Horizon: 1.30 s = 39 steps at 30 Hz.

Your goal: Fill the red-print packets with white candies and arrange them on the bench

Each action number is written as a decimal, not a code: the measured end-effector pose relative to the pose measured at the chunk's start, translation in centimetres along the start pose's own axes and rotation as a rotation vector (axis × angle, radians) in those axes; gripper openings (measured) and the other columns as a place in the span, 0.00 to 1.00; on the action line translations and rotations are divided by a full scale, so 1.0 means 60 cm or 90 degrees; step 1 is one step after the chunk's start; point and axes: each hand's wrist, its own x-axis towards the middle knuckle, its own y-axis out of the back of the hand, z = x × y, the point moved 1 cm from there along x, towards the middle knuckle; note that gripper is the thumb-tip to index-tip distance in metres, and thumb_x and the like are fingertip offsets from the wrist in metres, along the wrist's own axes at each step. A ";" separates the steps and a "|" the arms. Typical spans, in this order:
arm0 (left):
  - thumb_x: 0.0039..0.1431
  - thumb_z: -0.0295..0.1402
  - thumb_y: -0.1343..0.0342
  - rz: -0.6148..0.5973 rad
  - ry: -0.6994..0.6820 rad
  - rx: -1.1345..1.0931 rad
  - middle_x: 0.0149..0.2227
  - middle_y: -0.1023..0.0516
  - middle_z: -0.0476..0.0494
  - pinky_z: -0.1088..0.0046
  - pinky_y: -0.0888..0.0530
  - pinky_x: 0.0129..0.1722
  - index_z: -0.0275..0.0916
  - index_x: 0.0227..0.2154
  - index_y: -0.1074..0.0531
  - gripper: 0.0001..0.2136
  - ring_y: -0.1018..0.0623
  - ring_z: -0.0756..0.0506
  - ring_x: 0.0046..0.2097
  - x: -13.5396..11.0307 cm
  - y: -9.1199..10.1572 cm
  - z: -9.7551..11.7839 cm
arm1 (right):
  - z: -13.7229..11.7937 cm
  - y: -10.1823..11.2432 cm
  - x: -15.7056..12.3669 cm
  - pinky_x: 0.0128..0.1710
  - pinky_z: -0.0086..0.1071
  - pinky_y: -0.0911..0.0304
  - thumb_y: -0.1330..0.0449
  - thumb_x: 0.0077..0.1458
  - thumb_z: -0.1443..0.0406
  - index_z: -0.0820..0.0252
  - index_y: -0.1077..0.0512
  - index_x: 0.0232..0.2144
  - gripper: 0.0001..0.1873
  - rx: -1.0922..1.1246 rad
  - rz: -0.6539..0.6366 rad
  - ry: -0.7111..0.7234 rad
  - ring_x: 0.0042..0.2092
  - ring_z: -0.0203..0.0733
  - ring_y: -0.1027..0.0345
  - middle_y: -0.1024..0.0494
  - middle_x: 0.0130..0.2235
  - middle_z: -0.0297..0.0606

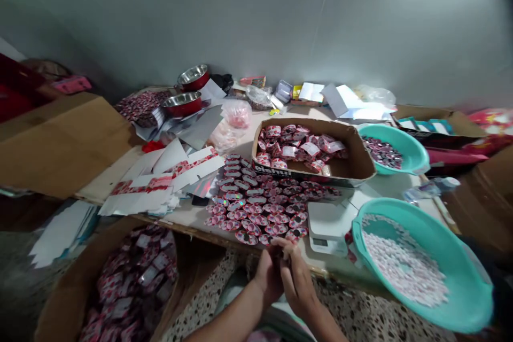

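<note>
My left hand (267,276) and my right hand (297,278) meet at the table's front edge, fingers closed together. Whatever lies between them is hidden by the fingers; a small dark patch shows there. Just beyond my fingertips, rows of small oval pieces with a pink and red pattern (256,208) cover the table. Some of these ovals have dark centres. To the right of my right hand sits a white digital scale (326,224). Behind the rows stands a cardboard box (360,157) holding pink patterned packs (288,152).
Right of the scale, a turquoise basin (468,278) holds many small white pieces; another turquoise basin (417,155) holds dark ones. Flat printed cards (160,181) lie at left. Below, a large carton (68,294) contains wrapped packs. Red metal bowls (182,104) stand at the back.
</note>
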 end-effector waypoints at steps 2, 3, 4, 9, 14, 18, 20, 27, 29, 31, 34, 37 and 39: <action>0.54 0.34 0.49 0.023 0.020 -0.047 0.25 0.24 0.43 0.68 0.25 0.36 0.38 0.26 0.28 0.08 0.22 0.42 0.33 0.009 0.010 -0.001 | 0.013 0.001 0.003 0.48 0.41 0.36 0.55 0.58 0.68 0.54 0.38 0.42 0.11 0.068 0.015 -0.043 0.51 0.45 0.34 0.28 0.49 0.43; 0.55 0.33 0.48 0.039 0.025 -0.073 0.25 0.24 0.43 0.69 0.25 0.35 0.38 0.26 0.28 0.07 0.22 0.43 0.32 0.011 0.016 0.000 | 0.021 0.003 0.006 0.47 0.41 0.36 0.55 0.59 0.67 0.54 0.38 0.40 0.09 0.112 0.036 -0.073 0.50 0.45 0.34 0.28 0.49 0.43; 0.56 0.31 0.48 0.060 0.019 -0.092 0.26 0.23 0.43 0.70 0.25 0.34 0.38 0.27 0.27 0.07 0.22 0.44 0.32 0.013 0.021 0.002 | 0.030 0.005 0.012 0.47 0.42 0.36 0.56 0.60 0.66 0.54 0.39 0.37 0.07 0.153 0.064 -0.105 0.50 0.45 0.33 0.27 0.48 0.43; 0.58 0.29 0.47 0.168 -0.050 -0.102 0.29 0.22 0.45 0.74 0.24 0.33 0.34 0.33 0.29 0.05 0.22 0.49 0.29 0.005 0.046 0.025 | 0.091 0.027 0.071 0.51 0.45 0.40 0.50 0.57 0.61 0.55 0.39 0.32 0.04 0.271 0.158 -0.263 0.49 0.45 0.33 0.25 0.46 0.42; 0.57 0.29 0.48 0.145 -0.055 -0.033 0.31 0.22 0.42 0.74 0.24 0.34 0.32 0.35 0.29 0.06 0.22 0.48 0.32 -0.007 0.066 0.056 | 0.154 0.037 0.114 0.30 0.30 0.35 0.42 0.42 0.64 0.55 0.40 0.25 0.08 0.412 0.208 -0.473 0.37 0.40 0.29 0.23 0.43 0.37; 0.54 0.25 0.47 0.110 -0.061 0.009 0.32 0.23 0.43 0.75 0.25 0.35 0.32 0.34 0.29 0.05 0.22 0.49 0.33 -0.003 0.073 0.079 | 0.193 0.032 0.095 0.20 0.25 0.40 0.45 0.32 0.69 0.55 0.39 0.20 0.08 0.457 0.275 -0.575 0.28 0.35 0.33 0.25 0.28 0.30; 0.54 0.24 0.48 0.104 -0.069 0.003 0.32 0.23 0.43 0.75 0.25 0.36 0.32 0.33 0.29 0.05 0.22 0.49 0.33 0.002 0.076 0.089 | 0.211 0.032 0.075 0.20 0.25 0.40 0.44 0.31 0.69 0.55 0.38 0.19 0.07 0.437 0.297 -0.588 0.25 0.33 0.36 0.31 0.22 0.27; 0.57 0.25 0.48 0.132 -0.079 0.018 0.31 0.24 0.45 0.74 0.25 0.36 0.33 0.37 0.30 0.06 0.22 0.49 0.33 0.008 0.098 0.102 | 0.251 0.036 0.020 0.29 0.27 0.38 0.38 0.34 0.63 0.57 0.32 0.23 0.09 0.279 0.243 -0.575 0.29 0.36 0.34 0.27 0.26 0.30; 0.58 0.25 0.47 0.132 -0.087 0.023 0.32 0.24 0.45 0.75 0.25 0.35 0.34 0.38 0.31 0.05 0.22 0.49 0.33 0.005 0.106 0.101 | 0.252 0.036 0.016 0.35 0.30 0.37 0.38 0.37 0.60 0.58 0.30 0.26 0.11 0.205 0.194 -0.538 0.34 0.40 0.32 0.24 0.30 0.34; 0.57 0.25 0.45 0.130 -0.093 0.030 0.32 0.24 0.45 0.76 0.25 0.35 0.34 0.37 0.30 0.05 0.22 0.49 0.34 0.001 0.112 0.098 | 0.252 0.037 0.014 0.39 0.33 0.38 0.41 0.41 0.58 0.59 0.28 0.30 0.13 0.115 0.137 -0.498 0.37 0.43 0.31 0.23 0.33 0.38; 0.55 0.25 0.42 0.132 -0.094 0.053 0.33 0.24 0.45 0.77 0.25 0.35 0.35 0.37 0.30 0.06 0.22 0.50 0.33 -0.005 0.116 0.090 | 0.247 0.042 0.014 0.38 0.36 0.39 0.44 0.46 0.56 0.60 0.27 0.33 0.15 -0.026 0.072 -0.449 0.36 0.45 0.31 0.22 0.35 0.41; 0.53 0.24 0.40 0.165 -0.102 0.080 0.33 0.23 0.45 0.78 0.26 0.35 0.35 0.37 0.28 0.08 0.22 0.51 0.34 -0.011 0.115 0.080 | 0.242 0.045 0.014 0.38 0.36 0.38 0.44 0.47 0.55 0.59 0.28 0.34 0.16 -0.059 0.064 -0.431 0.37 0.47 0.29 0.22 0.37 0.42; 0.52 0.24 0.39 0.186 -0.111 0.100 0.33 0.23 0.45 0.79 0.26 0.36 0.34 0.36 0.28 0.08 0.22 0.51 0.34 -0.014 0.115 0.074 | 0.240 0.044 0.014 0.38 0.36 0.37 0.42 0.47 0.53 0.59 0.28 0.35 0.18 -0.043 0.066 -0.439 0.39 0.48 0.28 0.22 0.38 0.43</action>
